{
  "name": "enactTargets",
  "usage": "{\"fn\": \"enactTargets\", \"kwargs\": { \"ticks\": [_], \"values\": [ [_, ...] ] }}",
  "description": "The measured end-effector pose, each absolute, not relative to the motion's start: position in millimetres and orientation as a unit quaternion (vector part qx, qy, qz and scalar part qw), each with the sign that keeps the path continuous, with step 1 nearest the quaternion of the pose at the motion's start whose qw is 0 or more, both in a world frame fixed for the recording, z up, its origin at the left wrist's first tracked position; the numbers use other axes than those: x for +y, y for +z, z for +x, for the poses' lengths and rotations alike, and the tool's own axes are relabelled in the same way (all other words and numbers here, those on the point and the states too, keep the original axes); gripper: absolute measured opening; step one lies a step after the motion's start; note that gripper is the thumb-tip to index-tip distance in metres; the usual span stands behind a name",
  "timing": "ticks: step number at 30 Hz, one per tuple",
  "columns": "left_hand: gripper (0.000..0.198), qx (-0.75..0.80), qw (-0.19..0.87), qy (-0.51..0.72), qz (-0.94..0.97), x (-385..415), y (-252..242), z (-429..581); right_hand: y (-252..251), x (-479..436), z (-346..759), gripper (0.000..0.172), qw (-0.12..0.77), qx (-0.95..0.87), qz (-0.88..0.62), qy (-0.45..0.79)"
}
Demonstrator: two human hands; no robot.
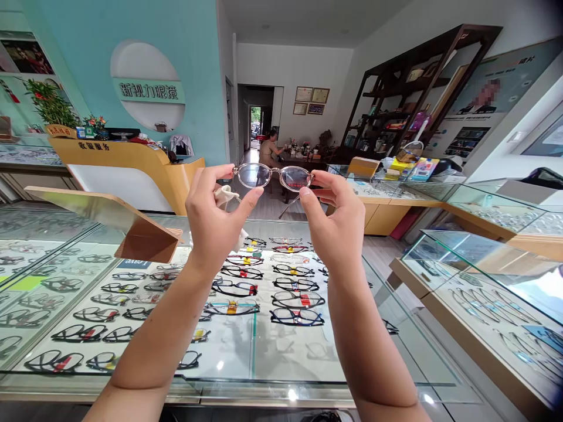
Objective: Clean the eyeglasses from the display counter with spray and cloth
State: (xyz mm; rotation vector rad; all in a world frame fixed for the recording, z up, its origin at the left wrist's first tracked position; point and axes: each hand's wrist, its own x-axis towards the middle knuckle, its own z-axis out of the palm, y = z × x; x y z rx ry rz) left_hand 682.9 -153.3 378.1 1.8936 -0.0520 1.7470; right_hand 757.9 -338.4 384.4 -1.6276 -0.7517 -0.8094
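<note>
Item 1: one pair of eyeglasses (275,170), thin pale rim, clear lenses with faint print, red on the right lens. Location: raised above the far side of my glass-topped worktop (233,366), middle of the scene. The right temple is opened out and slants down and left below its lens.

Item 2: my left hand (211,208). Thumb and forefinger narrowed, holding the left end of the frame; thumb tip by the lower edge of the left lens.

Item 3: my right hand (336,225). Thumb and forefinger narrowed likewise, on the right end of the frame, the other fingers curled behind.

Item 4: a pale cloth (226,197), bunched at my left fingers, partly hidden.

Item 5: rows of display spectacles (298,284) beneath the worktop's glass, dark, clear and coloured frames, several with red or yellow tags.

Item 6: a wooden stand (147,240) with a tilted panel, on the left of the worktop, near my left forearm.

Item 7: a second glass case (444,287) to the right, more spectacles inside.

Item 8: far left, a yellow-fronted reception desk (182,181); a leafy plant (48,102) beyond its left end.

Item 9: far middle, a seated person (267,151) beside a dark table laden with small objects.

Item 10: far right, a dark shelf unit (373,76).
</note>
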Motion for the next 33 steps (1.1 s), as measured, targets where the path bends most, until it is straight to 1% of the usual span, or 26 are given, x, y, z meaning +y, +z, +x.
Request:
{"fn": "enactTargets", "kwargs": {
  "ticks": [5,11,17,29,33],
  "values": [
    [0.04,-0.033,0.258,0.667,0.698,-157.3,380.8,678.5,384.3,-337.3,758.3,0.032,0.554,-0.314,-0.696,-0.333],
    [0.037,-0.017,0.285,0.64,0.713,-158.3,382.1,675.0,382.5,-337.3,760.2,0.031,0.55,-0.319,-0.694,-0.339],
    [0.039,0.009,0.319,0.613,0.722,-153.5,379.9,679.4,382.8,-339.3,759.2,0.03,0.541,-0.329,-0.686,-0.358],
    [0.043,0.013,0.305,0.617,0.726,-153.8,379.9,679.3,383.7,-339.7,759.3,0.03,0.544,-0.328,-0.688,-0.35],
    [0.041,0.021,0.338,0.598,0.726,-151.2,381.0,679.7,383.3,-339.4,759.3,0.032,0.549,-0.332,-0.679,-0.357]
  ]
}}
